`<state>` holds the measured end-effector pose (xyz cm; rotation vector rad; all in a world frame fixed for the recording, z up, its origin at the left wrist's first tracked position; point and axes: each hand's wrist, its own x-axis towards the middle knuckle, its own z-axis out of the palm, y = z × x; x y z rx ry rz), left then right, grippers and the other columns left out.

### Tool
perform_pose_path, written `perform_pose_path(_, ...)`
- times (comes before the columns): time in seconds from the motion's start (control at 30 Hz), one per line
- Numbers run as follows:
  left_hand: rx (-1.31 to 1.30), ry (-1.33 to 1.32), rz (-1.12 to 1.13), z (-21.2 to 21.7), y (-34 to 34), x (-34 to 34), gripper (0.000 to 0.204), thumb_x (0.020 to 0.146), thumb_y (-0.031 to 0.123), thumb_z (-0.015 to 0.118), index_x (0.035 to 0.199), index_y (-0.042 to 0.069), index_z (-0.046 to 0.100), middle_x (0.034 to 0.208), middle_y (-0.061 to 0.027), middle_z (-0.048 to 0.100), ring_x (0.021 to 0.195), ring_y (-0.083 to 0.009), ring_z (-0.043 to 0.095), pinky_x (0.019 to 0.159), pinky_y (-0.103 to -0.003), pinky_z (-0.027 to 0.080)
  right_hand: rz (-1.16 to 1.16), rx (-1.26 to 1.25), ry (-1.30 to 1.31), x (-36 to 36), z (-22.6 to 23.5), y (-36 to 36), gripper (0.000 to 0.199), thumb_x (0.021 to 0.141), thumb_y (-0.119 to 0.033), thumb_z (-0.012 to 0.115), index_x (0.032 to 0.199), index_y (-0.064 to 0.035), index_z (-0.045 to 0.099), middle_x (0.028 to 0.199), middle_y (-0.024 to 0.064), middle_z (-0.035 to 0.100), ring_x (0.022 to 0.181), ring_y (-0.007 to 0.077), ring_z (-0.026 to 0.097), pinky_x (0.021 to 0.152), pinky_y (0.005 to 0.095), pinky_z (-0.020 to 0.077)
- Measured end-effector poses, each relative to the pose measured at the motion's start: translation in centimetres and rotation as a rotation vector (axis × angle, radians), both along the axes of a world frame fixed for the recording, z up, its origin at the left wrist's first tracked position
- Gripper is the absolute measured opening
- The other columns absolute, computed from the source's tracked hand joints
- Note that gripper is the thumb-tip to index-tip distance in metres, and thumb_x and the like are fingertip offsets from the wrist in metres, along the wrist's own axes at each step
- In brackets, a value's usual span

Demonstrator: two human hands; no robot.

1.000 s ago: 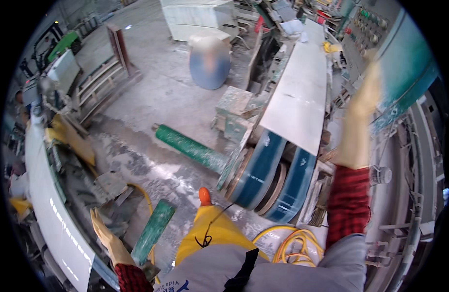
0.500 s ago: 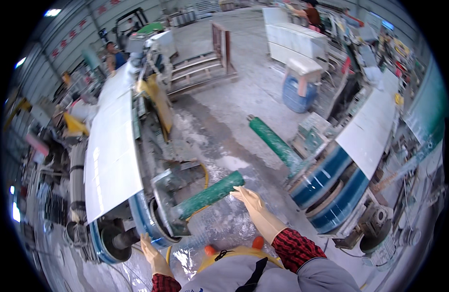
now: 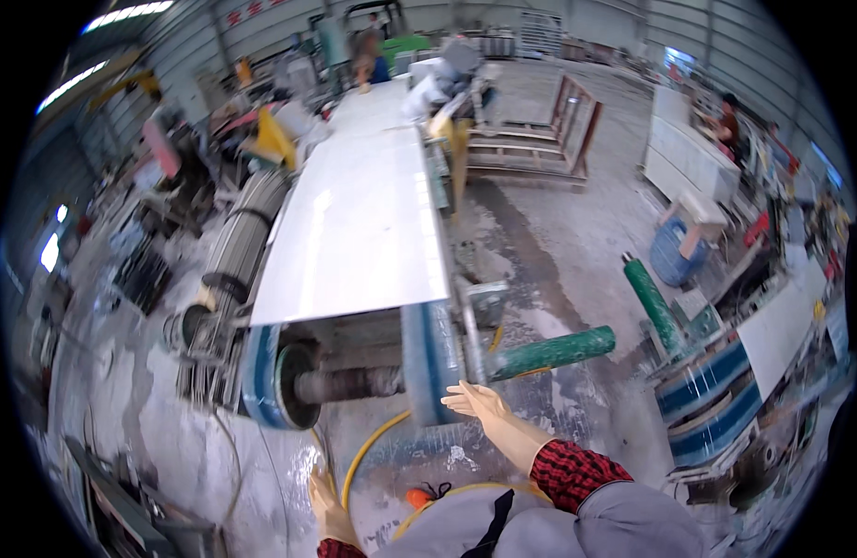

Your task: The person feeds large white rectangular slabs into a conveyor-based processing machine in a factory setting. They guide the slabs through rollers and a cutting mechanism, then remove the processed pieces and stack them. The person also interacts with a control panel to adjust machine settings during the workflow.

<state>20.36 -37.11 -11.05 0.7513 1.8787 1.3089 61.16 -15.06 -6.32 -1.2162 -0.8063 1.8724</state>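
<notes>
Both of my hands wear pale cream rubber gloves and hold nothing visible. My right hand (image 3: pixel 477 404) is raised with its fingers stretched out to the left, before the near end of a blue conveyor belt (image 3: pixel 430 363); whether it touches is unclear. Low at the left is my left hand (image 3: pixel 327 502), fingers extended, beside a yellow hose (image 3: pixel 365 448). A large glossy white slab (image 3: pixel 354 223) lies across the blue belts ahead. Below its near edge, a dark roller shaft (image 3: pixel 349 384) joins the belt wheels. A green roller (image 3: pixel 557 352) juts out rightward.
At right stands another conveyor with blue belts (image 3: pixel 703 383), a white slab (image 3: pixel 784 312) and an upright green roller (image 3: pixel 650 299). A ribbed motor (image 3: pixel 247 228) flanks the left side. Farther back are a brown metal rack (image 3: pixel 531 153), a blue barrel (image 3: pixel 678 251) and other people.
My view has swung left, bringing the white slab in front of me. My right hand now appears before the blue belt instead of the green roller's end; my left hand is lower in view.
</notes>
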Motion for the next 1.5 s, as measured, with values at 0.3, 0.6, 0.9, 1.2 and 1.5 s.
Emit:
perform_pose_path(0.3,-0.110,-0.463,0.498,-11.7,-13.0,-18.4,0.061,0.122,0.051,0.058,0.168,0.011,0.056,0.154,-0.0152,0.074,0.142,-0.0302,0.068,0.126,-0.048,0.051,0.140,-0.115,0.104,-17.9,0.9,4.0,0.066,0.123,-0.050,0.059,0.163,0.0032,0.061,0.151,0.0257,0.076,0.136,0.0347,0.077,0.120,0.0451,0.0598)
perform_pose_path(0.6,-1.035,0.558,-0.566,-12.9,-20.2,-11.2,0.034,0.115,0.040,0.066,0.119,0.010,0.081,0.124,-0.0321,0.079,0.127,-0.0473,0.075,0.100,-0.056,0.061,-0.056,-0.187,0.119,-24.9,-3.5,13.5,0.069,0.119,-0.053,0.066,0.159,0.0034,0.063,0.141,0.0255,0.081,0.101,0.0315,0.085,0.074,0.0335,0.0724)
perform_pose_path(0.9,-1.065,0.284,0.008,-8.3,-21.7,-14.1,0.037,0.113,0.041,0.070,0.128,0.009,0.080,0.124,-0.0232,0.083,0.119,-0.0372,0.081,0.095,-0.051,0.065,-0.507,-0.244,0.415,-34.1,-5.5,26.9,0.074,0.114,-0.045,0.078,0.167,-0.0005,0.054,0.149,0.0235,0.075,0.128,0.0386,0.079,0.104,0.0481,0.0709)
perform_pose_path(1.2,-0.284,-0.340,0.502,-12.4,-10.0,-21.8,0.055,0.115,0.049,0.067,0.151,0.008,0.071,0.130,-0.0135,0.086,0.119,-0.0275,0.082,0.094,-0.046,0.065,-0.759,-0.377,0.518,-37.4,-1.8,26.2,0.041,0.114,-0.021,0.079,0.150,-0.0033,0.068,0.150,0.0155,0.075,0.138,0.0354,0.076,0.113,0.0559,0.0703)
perform_pose_path(1.5,-0.343,-0.451,0.163,-3.5,6.1,-28.2,0.064,0.117,0.047,0.061,0.164,0.003,0.062,0.163,-0.0192,0.071,0.150,-0.0293,0.067,0.126,-0.035,0.050,-0.848,-0.196,0.542,-35.2,-8.6,30.0,0.034,0.115,-0.007,0.070,0.148,0.0037,0.067,0.144,0.0249,0.072,0.127,0.0433,0.079,0.098,0.0585,0.0756)
